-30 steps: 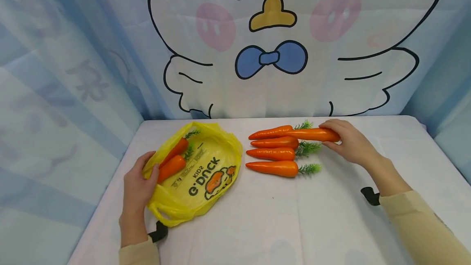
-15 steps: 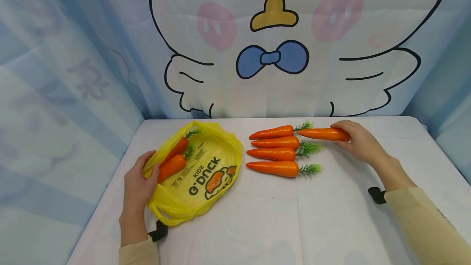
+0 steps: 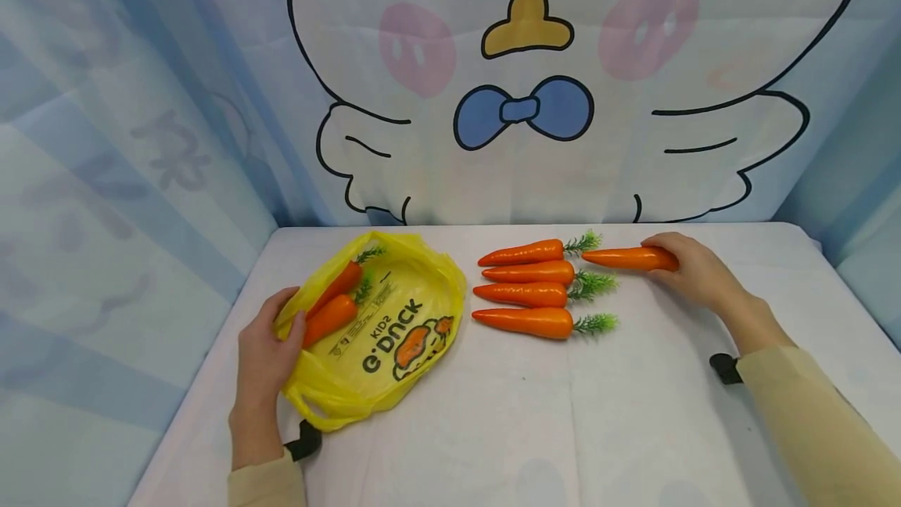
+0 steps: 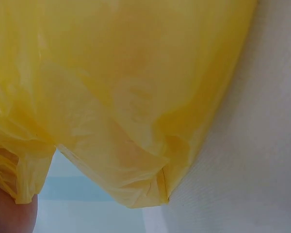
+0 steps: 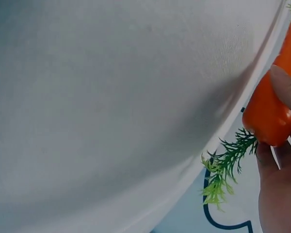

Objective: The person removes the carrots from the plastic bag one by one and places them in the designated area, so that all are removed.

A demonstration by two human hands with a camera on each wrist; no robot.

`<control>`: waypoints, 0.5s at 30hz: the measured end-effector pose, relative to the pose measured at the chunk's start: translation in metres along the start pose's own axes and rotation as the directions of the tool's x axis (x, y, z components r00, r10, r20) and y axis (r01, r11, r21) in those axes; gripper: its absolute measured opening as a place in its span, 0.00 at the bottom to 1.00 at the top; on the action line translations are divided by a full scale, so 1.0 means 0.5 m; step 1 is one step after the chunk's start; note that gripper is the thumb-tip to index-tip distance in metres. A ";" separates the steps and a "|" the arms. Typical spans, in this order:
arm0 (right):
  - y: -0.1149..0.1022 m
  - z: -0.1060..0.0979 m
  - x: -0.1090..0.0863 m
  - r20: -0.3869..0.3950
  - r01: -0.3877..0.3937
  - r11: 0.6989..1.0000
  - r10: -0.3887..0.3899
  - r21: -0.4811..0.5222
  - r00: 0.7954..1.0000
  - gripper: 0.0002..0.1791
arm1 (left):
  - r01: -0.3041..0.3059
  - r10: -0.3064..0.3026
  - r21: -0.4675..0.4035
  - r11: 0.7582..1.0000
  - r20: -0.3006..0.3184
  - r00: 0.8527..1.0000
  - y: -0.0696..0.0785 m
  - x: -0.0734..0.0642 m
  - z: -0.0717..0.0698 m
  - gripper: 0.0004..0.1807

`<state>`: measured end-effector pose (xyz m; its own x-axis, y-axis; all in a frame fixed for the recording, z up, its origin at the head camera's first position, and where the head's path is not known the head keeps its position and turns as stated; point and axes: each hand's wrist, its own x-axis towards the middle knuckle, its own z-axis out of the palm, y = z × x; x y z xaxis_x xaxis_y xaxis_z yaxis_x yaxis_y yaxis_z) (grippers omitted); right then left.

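Note:
My left hand (image 3: 266, 346) grips the left rim of a yellow plastic bag (image 3: 415, 296), thumb on the inner side. Two orange carrots (image 3: 331, 321) with green tops lie in the bag's mouth beside that thumb. The yellow film (image 4: 136, 97) fills most of the left wrist view, hiding nearly all of the hand. With thumb and fingers, my right hand (image 3: 697, 272) holds another carrot (image 3: 622, 258), its tip pointing left. The right wrist view shows this carrot's thick end (image 5: 269, 116) and its leafy green top (image 5: 225, 165) hanging past the palm.
Between bag and right hand, several carrots (image 3: 524, 322) lie in a stacked row, tips left and green tops right. They rest on a white-covered table (image 3: 493, 429). Behind it hangs a curtain (image 3: 563, 178) with a cartoon print; another curtain (image 3: 105, 257) lines the left side.
My right hand has moved right, drawing its carrot away from over the row to the right of the green tops. The left hand and the bag keep their place.

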<state>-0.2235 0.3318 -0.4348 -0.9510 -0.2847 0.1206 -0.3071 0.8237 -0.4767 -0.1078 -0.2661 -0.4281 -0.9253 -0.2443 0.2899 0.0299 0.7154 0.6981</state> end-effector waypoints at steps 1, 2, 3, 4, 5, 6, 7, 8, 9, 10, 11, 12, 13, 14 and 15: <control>0.001 0.000 0.002 0.013 -0.011 1.000 0.011 0.001 1.000 0.26 | 0.004 -0.004 -0.001 1.000 0.002 1.000 0.000 0.000 -0.001 0.22; 0.002 0.000 0.004 0.029 -0.024 1.000 0.024 0.002 0.999 0.26 | 0.008 -0.008 -0.002 1.000 0.004 1.000 0.001 0.000 -0.001 0.22; 0.003 0.000 0.006 0.043 -0.035 0.999 0.035 0.000 0.998 0.27 | 0.013 -0.013 -0.002 1.000 0.006 1.000 0.001 -0.001 -0.002 0.22; 0.004 0.000 0.007 0.054 -0.042 0.999 0.042 -0.002 0.998 0.27 | 0.018 -0.018 -0.003 1.000 0.009 1.000 0.001 -0.002 -0.003 0.22; 0.006 0.000 0.009 0.065 -0.050 0.999 0.050 -0.002 0.997 0.27 | 0.021 -0.021 -0.004 1.000 0.010 1.000 0.001 -0.003 -0.002 0.22; 0.008 0.000 0.010 0.071 -0.055 0.998 0.055 -0.002 0.996 0.27 | 0.022 -0.022 -0.004 1.000 0.011 1.000 0.001 -0.003 -0.002 0.22; 0.009 0.001 0.012 0.075 -0.058 0.998 0.058 -0.002 0.995 0.27 | 0.022 -0.022 -0.002 1.000 0.011 1.000 0.000 -0.004 -0.002 0.22; 0.009 0.002 0.013 0.078 -0.060 0.998 0.060 -0.003 0.995 0.27 | 0.023 -0.023 0.000 1.000 0.010 1.000 0.000 -0.004 -0.003 0.22; 0.011 0.002 0.014 0.081 -0.061 0.998 0.061 -0.004 0.995 0.27 | 0.021 -0.021 0.002 1.000 0.010 1.000 0.000 -0.004 -0.003 0.22; 0.011 0.002 0.015 0.084 -0.064 0.998 0.064 -0.003 0.994 0.27 | 0.017 -0.017 0.003 1.000 0.009 1.000 0.000 -0.004 -0.003 0.22; 0.012 0.002 0.016 0.087 -0.068 0.998 0.068 -0.003 0.994 0.27 | 0.014 -0.014 0.005 1.000 0.008 1.000 0.000 -0.003 -0.003 0.22; 0.013 0.002 0.017 0.089 -0.072 0.997 0.072 -0.003 0.993 0.27 | 0.011 -0.011 0.007 1.000 0.007 1.000 0.000 -0.003 -0.003 0.22; 0.014 0.002 0.017 0.091 -0.075 0.997 0.075 -0.004 0.993 0.27 | 0.009 -0.009 0.007 1.000 0.006 1.000 0.000 -0.002 -0.003 0.22; 0.015 0.002 0.018 0.092 -0.077 0.997 0.077 -0.004 0.993 0.27 | 0.008 -0.008 0.007 1.000 0.005 1.000 0.000 -0.001 -0.002 0.22; 0.016 0.002 0.019 0.093 -0.080 0.997 0.080 -0.003 0.992 0.27 | 0.005 -0.005 0.007 1.000 0.004 1.000 -0.001 -0.001 -0.002 0.22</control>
<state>-0.2347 0.3350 -0.4383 -0.9649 -0.2626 0.0008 -0.2304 0.8451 -0.4824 -0.1072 -0.2670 -0.4277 -0.9270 -0.2453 0.2837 0.0224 0.7189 0.6947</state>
